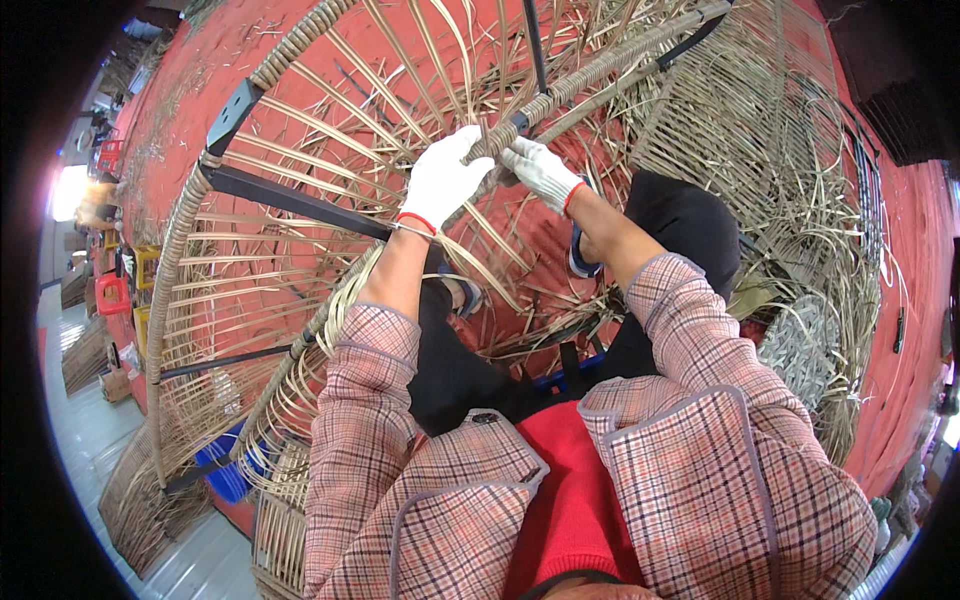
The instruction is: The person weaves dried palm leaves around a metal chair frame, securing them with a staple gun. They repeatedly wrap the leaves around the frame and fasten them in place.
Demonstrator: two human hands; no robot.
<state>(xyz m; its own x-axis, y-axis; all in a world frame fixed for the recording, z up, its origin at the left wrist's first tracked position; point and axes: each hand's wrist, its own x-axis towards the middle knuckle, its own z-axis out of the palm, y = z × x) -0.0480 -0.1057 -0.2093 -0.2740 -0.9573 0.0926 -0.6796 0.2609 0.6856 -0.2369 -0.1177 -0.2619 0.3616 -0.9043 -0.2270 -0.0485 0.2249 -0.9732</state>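
A large curved wicker frame (180, 250) rests in front of me, its bars bound with tan strips and its ribs fanning out. Across it runs a strip-wrapped rail (590, 75) that slopes up to the right. My left hand (447, 180), in a white glove with a red cuff, is closed round the lower end of this rail. Beside it, my right hand (543, 172), gloved alike, has its fingers pressed together against the rail's underside; what they pinch is hidden. A short brown strip end (485, 135) sticks up between the hands. Black metal bars (290, 200) brace the frame.
Loose strips (500, 225) litter the red floor covering (300, 60). At the right lie a woven panel (740, 130) and a heap of strips (830, 260). A blue container (230, 470) stands behind the frame at lower left. Red stools (112, 293) are farther left.
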